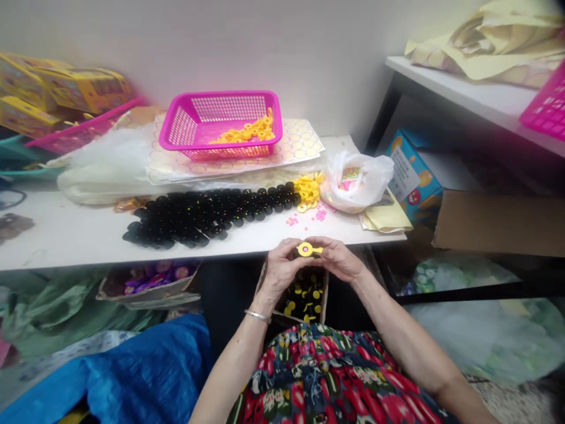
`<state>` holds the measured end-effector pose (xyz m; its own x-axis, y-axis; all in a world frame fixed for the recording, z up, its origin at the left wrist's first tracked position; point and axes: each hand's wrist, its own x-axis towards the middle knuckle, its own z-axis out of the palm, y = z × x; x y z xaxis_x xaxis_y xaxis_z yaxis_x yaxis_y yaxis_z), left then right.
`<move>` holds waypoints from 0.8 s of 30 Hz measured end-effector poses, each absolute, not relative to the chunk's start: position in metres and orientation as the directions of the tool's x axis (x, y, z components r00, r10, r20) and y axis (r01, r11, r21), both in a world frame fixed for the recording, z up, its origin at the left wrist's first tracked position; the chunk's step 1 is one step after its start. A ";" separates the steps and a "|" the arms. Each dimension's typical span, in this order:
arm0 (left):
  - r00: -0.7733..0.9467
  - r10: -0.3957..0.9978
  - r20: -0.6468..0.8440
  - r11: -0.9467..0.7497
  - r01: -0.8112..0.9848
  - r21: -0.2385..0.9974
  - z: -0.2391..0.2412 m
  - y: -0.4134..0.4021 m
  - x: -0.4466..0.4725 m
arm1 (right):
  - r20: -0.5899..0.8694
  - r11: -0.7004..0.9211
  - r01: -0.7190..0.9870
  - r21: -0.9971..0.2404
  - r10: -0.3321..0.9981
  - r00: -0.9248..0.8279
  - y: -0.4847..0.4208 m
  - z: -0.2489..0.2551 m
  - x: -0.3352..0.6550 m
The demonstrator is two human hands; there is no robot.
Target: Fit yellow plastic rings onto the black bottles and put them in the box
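Note:
Between my two hands is a small yellow plastic piece [305, 249], round with a pink centre and a short stem pointing right. My left hand [282, 265] has its fingers closed around the round end. My right hand [339, 258] pinches the stem side. Both are held just in front of the table's edge, above a box [325, 297] of black and yellow pieces. On the table beyond lie a pile of yellow ring-shaped pieces [309, 189], small pink bits [321, 212] and rows of black cylindrical pieces [212, 212].
A pink basket [176, 126] with yellow pieces stands on printed sheets [304, 141] at the back. A white plastic bag [375, 174] sits right of the yellow pile. A shelf [468, 82] and a cardboard box [498, 224] are at right; a blue bag [145, 365] lies lower left.

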<state>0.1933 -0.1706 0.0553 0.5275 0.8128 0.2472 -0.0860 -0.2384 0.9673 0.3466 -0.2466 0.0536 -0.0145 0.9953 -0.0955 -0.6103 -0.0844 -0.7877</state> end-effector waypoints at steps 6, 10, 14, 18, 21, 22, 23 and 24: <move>0.655 0.614 0.441 -0.608 0.036 0.793 0.071 -0.183 0.188 | -0.090 -0.197 -0.650 -0.734 0.977 -0.194 -0.253 0.047 0.352; 0.762 0.389 0.517 -0.828 0.043 0.560 0.073 -0.194 0.193 | -0.139 -0.275 -0.540 -0.795 0.950 -0.279 -0.254 0.055 0.357; 0.760 0.344 0.551 -0.867 0.033 0.497 0.061 -0.203 0.198 | -0.245 -0.336 -0.401 -0.853 0.934 -0.261 -0.258 0.058 0.360; 0.761 0.335 0.556 -0.865 0.014 0.502 0.051 -0.206 0.198 | -0.256 -0.315 -0.358 -0.879 0.945 -0.204 -0.264 0.052 0.359; 0.749 0.342 0.567 -0.856 -0.001 0.517 0.048 -0.206 0.196 | -0.233 -0.270 -0.379 -0.885 0.962 -0.141 -0.267 0.044 0.352; 0.749 0.352 0.561 -0.848 0.001 0.530 0.047 -0.205 0.196 | -0.232 -0.259 -0.391 -0.883 0.966 -0.118 -0.268 0.041 0.349; 0.753 0.364 0.549 -0.838 0.007 0.546 0.045 -0.205 0.195 | -0.232 -0.250 -0.400 -0.882 0.968 -0.094 -0.269 0.039 0.346; 0.758 0.376 0.532 -0.827 0.016 0.561 0.043 -0.205 0.194 | -0.229 -0.239 -0.403 -0.884 0.971 -0.072 -0.269 0.037 0.343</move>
